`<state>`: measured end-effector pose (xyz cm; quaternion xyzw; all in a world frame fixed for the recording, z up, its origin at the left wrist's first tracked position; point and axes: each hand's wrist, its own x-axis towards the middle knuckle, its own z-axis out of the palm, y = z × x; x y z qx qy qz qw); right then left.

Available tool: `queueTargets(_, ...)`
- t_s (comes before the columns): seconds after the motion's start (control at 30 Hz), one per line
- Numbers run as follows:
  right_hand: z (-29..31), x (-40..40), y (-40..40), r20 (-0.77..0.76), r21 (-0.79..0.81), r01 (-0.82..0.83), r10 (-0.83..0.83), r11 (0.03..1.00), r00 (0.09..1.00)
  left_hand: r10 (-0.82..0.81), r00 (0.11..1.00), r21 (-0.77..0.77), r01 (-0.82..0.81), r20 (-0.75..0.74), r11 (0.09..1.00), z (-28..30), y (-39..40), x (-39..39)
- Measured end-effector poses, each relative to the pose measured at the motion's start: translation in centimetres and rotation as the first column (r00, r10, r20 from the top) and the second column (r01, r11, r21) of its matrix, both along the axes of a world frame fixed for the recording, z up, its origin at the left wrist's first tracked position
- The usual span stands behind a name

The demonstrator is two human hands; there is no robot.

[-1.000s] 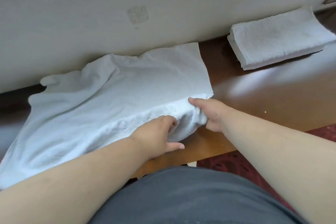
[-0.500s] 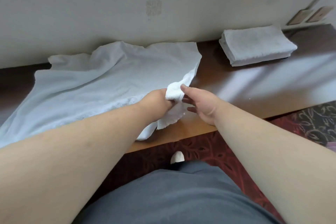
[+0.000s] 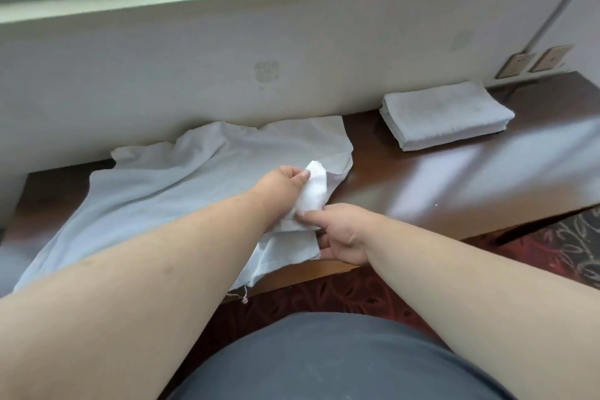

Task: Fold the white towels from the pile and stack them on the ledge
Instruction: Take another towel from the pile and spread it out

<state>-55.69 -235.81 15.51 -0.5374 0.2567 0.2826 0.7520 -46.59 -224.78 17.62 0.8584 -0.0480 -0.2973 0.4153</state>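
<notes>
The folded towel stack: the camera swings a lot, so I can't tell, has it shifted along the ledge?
No. The folded towel stack sits in the same spot on the ledge, against the wall.

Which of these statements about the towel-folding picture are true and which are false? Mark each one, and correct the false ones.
1. Both hands grip the same towel. True: the left hand and right hand hold the unfolded towel at its near right corner.
2. The folded stack lies left of the unfolded towel. False: it lies to the right.
3. The unfolded towel hangs over the ledge front edge. True.
4. The folded stack touches the unfolded towel. False: bare wood separates them.
</notes>
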Motion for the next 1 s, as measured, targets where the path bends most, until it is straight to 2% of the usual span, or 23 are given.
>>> queueTargets(0.07, -0.6, -0.2, -0.7, -0.033, -0.093, 0.097, -0.101, 0.991, 0.994, -0.037, 0.999, 0.023, 0.037, -0.010, 0.999, -0.4, -0.5, -0.5)
queueTargets(0.17, -1.0, -0.4, -2.0, -0.072, -0.103, 0.205, -0.213, 0.973, 0.974, -0.282, 0.956, 0.129, 0.271, 0.079, 0.954, -1.0, 0.5, -2.1)
queueTargets(0.27, -1.0, -0.7, -2.6, -0.115, -0.031, 0.269, -0.271, 0.963, 0.956, -0.438, 0.893, 0.187, 0.416, 0.098, 0.890, -2.1, 1.8, -4.0)
queueTargets(0.33, -1.3, -1.3, -2.4, -0.143, 0.060, 0.337, -0.326, 0.940, 0.934, -0.463, 0.875, 0.231, 0.426, 0.141, 0.875, -2.5, 2.0, -4.8)
queueTargets(0.4, -1.4, -2.1, -2.0, -0.081, 0.169, 0.357, -0.348, 0.919, 0.934, -0.491, 0.840, 0.260, 0.433, 0.231, 0.863, -2.5, 1.9, -5.1)
queueTargets(0.47, -1.5, -3.3, -1.5, 0.049, 0.190, 0.281, -0.295, 0.941, 0.954, -0.487, 0.826, 0.230, 0.435, 0.283, 0.871, -2.2, 1.9, -5.3)
queueTargets(0.53, -1.7, -4.4, -0.7, 0.115, 0.128, 0.227, -0.241, 0.966, 0.964, -0.421, 0.868, 0.123, 0.403, 0.262, 0.907, -2.0, 2.1, -5.6)
queueTargets(0.63, -1.7, -5.2, -0.2, 0.106, 0.090, 0.330, -0.338, 0.940, 0.935, -0.304, 0.937, -0.023, 0.312, 0.175, 0.950, -2.0, 2.5, -6.2)
queueTargets(0.7, -1.5, -5.6, -0.2, 0.080, 0.114, 0.400, -0.410, 0.909, 0.909, -0.284, 0.945, -0.093, 0.301, 0.165, 0.949, -2.2, 2.7, -6.6)
queueTargets(0.77, -1.4, -5.9, 0.2, 0.084, 0.136, 0.399, -0.412, 0.907, 0.907, -0.270, 0.954, -0.193, 0.291, 0.129, 0.937, -2.3, 2.9, -7.1)
queueTargets(0.83, -1.4, -6.3, 1.0, 0.107, 0.136, 0.390, -0.404, 0.911, 0.908, -0.275, 0.952, -0.209, 0.298, 0.133, 0.931, -2.3, 2.9, -7.4)
queueTargets(0.9, -1.7, -6.5, 1.7, 0.125, 0.148, 0.428, -0.446, 0.892, 0.886, -0.342, 0.904, -0.071, 0.371, 0.257, 0.926, -2.3, 3.0, -7.3)
queueTargets(0.93, -1.7, -6.6, 1.9, 0.129, 0.161, 0.454, -0.475, 0.876, 0.871, -0.369, 0.888, -0.044, 0.395, 0.273, 0.918, -2.3, 3.1, -7.1)
queueTargets(1.0, -1.7, -6.7, 1.9, 0.117, 0.150, 0.515, -0.532, 0.844, 0.839, -0.366, 0.896, -0.102, 0.401, 0.251, 0.911, -1.8, 3.4, -6.9)
